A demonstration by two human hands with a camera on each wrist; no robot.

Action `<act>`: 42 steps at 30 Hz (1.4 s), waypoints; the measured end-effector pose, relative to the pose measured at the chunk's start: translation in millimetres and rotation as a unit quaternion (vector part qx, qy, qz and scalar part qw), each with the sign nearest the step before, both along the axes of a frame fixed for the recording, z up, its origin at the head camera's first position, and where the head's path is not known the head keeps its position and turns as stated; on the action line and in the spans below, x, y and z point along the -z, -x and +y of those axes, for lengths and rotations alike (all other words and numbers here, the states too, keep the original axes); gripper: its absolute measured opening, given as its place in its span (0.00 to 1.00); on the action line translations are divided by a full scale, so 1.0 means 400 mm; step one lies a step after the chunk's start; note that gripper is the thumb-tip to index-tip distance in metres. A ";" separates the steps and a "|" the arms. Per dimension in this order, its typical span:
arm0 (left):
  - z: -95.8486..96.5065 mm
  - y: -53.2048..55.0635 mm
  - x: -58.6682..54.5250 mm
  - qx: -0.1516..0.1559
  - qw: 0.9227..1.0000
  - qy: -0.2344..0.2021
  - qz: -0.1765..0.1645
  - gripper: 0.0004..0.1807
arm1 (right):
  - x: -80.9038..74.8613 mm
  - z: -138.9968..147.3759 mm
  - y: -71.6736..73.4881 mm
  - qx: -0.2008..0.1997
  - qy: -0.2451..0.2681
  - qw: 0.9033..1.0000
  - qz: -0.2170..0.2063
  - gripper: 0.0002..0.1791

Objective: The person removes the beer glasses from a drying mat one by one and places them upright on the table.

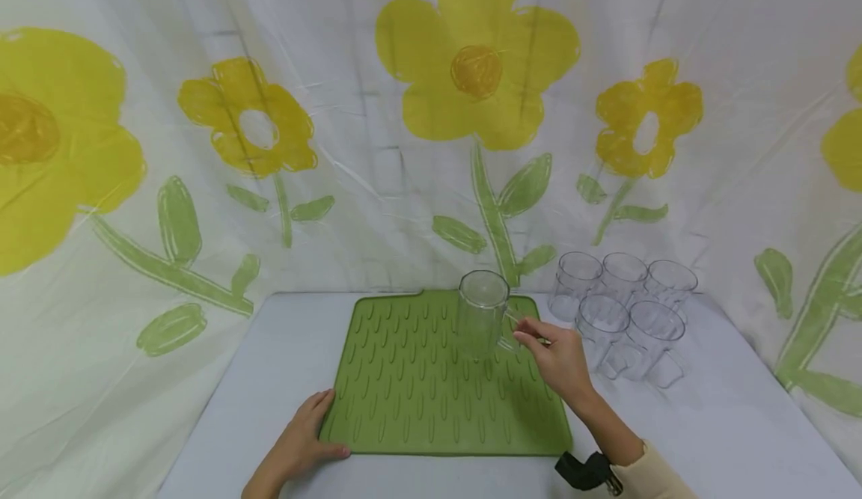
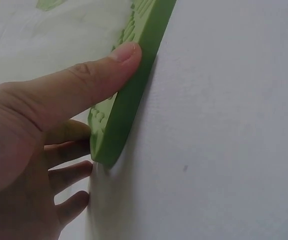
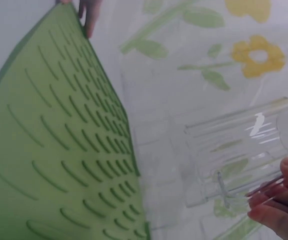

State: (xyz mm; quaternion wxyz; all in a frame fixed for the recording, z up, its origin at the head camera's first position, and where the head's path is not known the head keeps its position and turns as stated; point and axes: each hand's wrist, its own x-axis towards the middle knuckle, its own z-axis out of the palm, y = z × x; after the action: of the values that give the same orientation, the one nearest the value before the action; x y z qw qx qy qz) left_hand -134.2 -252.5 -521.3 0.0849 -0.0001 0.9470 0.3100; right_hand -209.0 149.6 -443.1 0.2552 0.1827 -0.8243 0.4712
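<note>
A clear glass mug (image 1: 480, 321) hangs upright over the back right part of a green ridged drying mat (image 1: 397, 409). My right hand (image 1: 557, 357) pinches its handle from the right. In the right wrist view, the mug's base (image 3: 188, 167) stands apart from the mat. My left hand (image 1: 299, 433) touches the mat's front left corner. As the left wrist view shows, its thumb (image 2: 84, 82) lies against the mat's raised edge, with the other fingers extended along the adjoining side.
Several clear glass mugs (image 1: 653, 331) stand close together on the white table (image 1: 734, 424), right of the mat. A white curtain (image 1: 377, 207) with yellow flowers hangs behind the table. A black band with a device (image 1: 586, 473) sits by my right sleeve.
</note>
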 end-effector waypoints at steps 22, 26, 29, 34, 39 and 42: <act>0.001 -0.004 -0.010 0.006 1.000 -0.003 -0.009 0.62 | 0.012 0.009 0.004 0.007 -0.011 1.000 0.015 0.06; 0.002 -0.004 -0.011 0.007 1.000 -0.002 -0.008 0.62 | 0.012 0.009 0.005 0.002 -0.010 1.000 0.022 0.06; 0.004 -0.004 -0.013 0.004 1.000 -0.002 -0.010 0.62 | 0.011 0.009 0.006 -0.003 -0.007 1.000 0.027 0.07; 0.007 -0.003 -0.017 0.003 1.000 0.005 -0.013 0.61 | 0.012 0.010 0.009 -0.006 -0.006 0.999 0.038 0.06; 0.011 -0.002 -0.023 0.006 1.000 0.006 -0.001 0.61 | 0.013 0.012 0.014 -0.006 -0.005 0.999 0.049 0.04; 0.017 0.000 -0.033 0.006 1.000 -0.001 0.011 0.61 | 0.012 0.013 0.017 -0.009 -0.008 0.998 0.058 0.04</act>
State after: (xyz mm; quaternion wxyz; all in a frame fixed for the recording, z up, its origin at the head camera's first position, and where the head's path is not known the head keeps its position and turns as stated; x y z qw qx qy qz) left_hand -134.0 -245.9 -508.0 0.0763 0.0095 0.9474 0.3107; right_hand -215.8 154.9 -448.0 0.2968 0.2195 -0.8103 0.4552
